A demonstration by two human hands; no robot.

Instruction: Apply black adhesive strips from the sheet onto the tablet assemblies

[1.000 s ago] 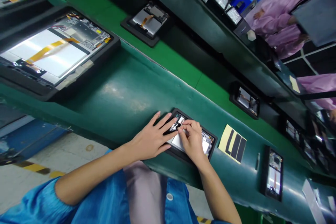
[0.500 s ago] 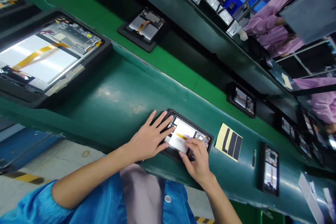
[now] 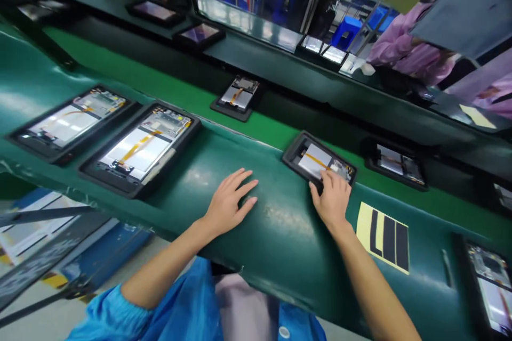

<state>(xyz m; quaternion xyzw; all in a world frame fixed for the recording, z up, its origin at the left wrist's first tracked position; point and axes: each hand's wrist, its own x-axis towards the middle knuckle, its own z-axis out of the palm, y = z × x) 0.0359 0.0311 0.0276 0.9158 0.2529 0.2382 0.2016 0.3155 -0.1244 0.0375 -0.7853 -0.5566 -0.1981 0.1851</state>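
Note:
My right hand (image 3: 333,200) grips the near side of an opened tablet (image 3: 306,150) in a black frame, its fingers over the circuit board end and its thumb at the near edge. The tablet lies at the far edge of the green bench, partly over the bright green strip; a white battery and an orange ribbon cable show in it. My left hand (image 3: 232,202) is open above the bench, fingers spread, holding nothing. To its left lies another opened tablet (image 3: 140,149). Beside my right forearm is a yellow sheet (image 3: 364,226) with black adhesive strips.
A further opened tablet (image 3: 66,122) lies at the far left, and one (image 3: 492,282) at the right edge. More sit on the green strip (image 3: 188,97) beyond the bench. Across the line, a person in a pink sleeve (image 3: 400,42) is at work.
My right hand has moved the tablet away from me to the bench's far edge. My left hand has come off it. The view has swung left, showing more of the left side.

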